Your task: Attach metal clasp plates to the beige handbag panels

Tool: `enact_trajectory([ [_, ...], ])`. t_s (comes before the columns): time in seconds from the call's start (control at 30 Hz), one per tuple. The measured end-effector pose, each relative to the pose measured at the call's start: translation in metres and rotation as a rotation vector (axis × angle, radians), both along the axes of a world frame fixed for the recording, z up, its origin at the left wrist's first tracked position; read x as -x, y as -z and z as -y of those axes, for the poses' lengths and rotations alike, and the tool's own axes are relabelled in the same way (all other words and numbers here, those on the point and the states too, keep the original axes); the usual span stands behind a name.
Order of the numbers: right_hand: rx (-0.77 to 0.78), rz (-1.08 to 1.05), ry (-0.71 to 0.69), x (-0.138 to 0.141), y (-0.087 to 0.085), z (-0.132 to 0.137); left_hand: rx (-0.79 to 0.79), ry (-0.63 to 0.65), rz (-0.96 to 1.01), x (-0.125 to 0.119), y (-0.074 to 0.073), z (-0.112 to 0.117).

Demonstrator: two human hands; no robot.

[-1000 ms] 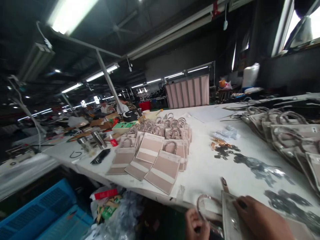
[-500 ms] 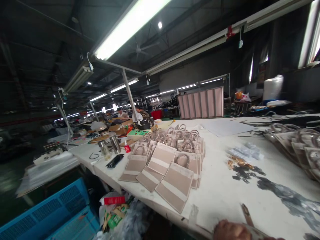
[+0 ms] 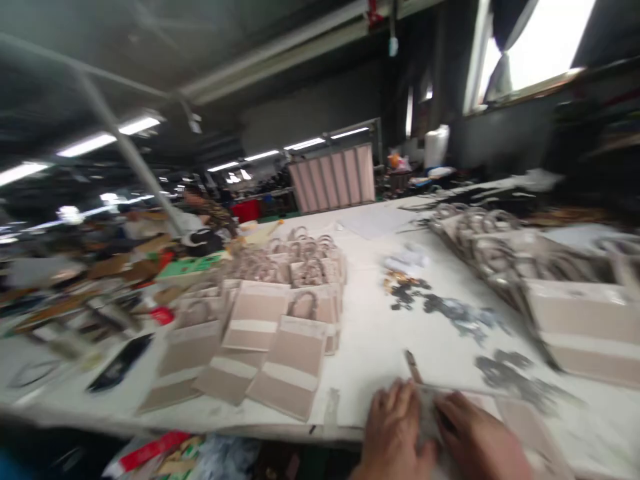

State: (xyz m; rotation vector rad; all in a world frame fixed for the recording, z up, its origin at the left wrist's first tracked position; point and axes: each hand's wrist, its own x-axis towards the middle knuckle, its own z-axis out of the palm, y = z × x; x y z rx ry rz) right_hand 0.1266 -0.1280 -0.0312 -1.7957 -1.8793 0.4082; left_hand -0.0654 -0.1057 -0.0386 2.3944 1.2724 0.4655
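Note:
In the head view my left hand point(image 3: 393, 427) lies with its fingers stretched forward on the left edge of a beige bag panel point(image 3: 530, 423) at the table's front. My right hand point(image 3: 473, 433) rests on the same panel with its fingers curled. Something dark shows at its fingertips, too blurred to name. Just beyond my left fingertips lies a small brown strip-like piece point(image 3: 413, 365). To the left is a pile of beige bags point(image 3: 287, 360) with round handles and a pale band. More such bags point(image 3: 585, 327) stand stacked at the right.
Gold pieces point(image 3: 397, 280), dark small parts point(image 3: 407, 293) and clear plastic bits point(image 3: 413, 257) lie mid-table. A black phone point(image 3: 120, 362) and a red bottle point(image 3: 163, 315) are at the left. Scraps point(image 3: 210, 460) fill the space below the front edge. A person point(image 3: 213, 210) sits beyond.
The view has swung to the right and is smeared by motion. Both my hands now show on the beige panel, where earlier only part of one hand showed at the bottom edge.

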Motion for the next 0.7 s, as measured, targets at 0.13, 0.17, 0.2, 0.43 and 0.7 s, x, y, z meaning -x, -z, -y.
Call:
enact_trajectory([
  [0.13,0.112,0.166,-0.007,0.0,-0.036,-0.015,-0.12,0.032,-0.105,0.005,-0.017,-0.02],
  [0.17,0.114,0.182,-0.001,-0.002,-0.039,-0.02,-0.185,0.054,-0.105,0.004,-0.014,-0.027],
  [0.2,0.118,0.201,-0.002,-0.003,-0.041,-0.025,-0.242,0.085,-0.111,0.004,-0.01,-0.033],
  [0.43,0.031,0.243,-0.088,-0.005,-0.04,-0.024,-0.398,0.124,-0.218,0.003,-0.002,-0.032],
  [0.7,-0.014,0.283,-0.084,-0.003,-0.056,-0.019,-0.407,0.13,-0.3,-0.002,-0.012,-0.03],
])
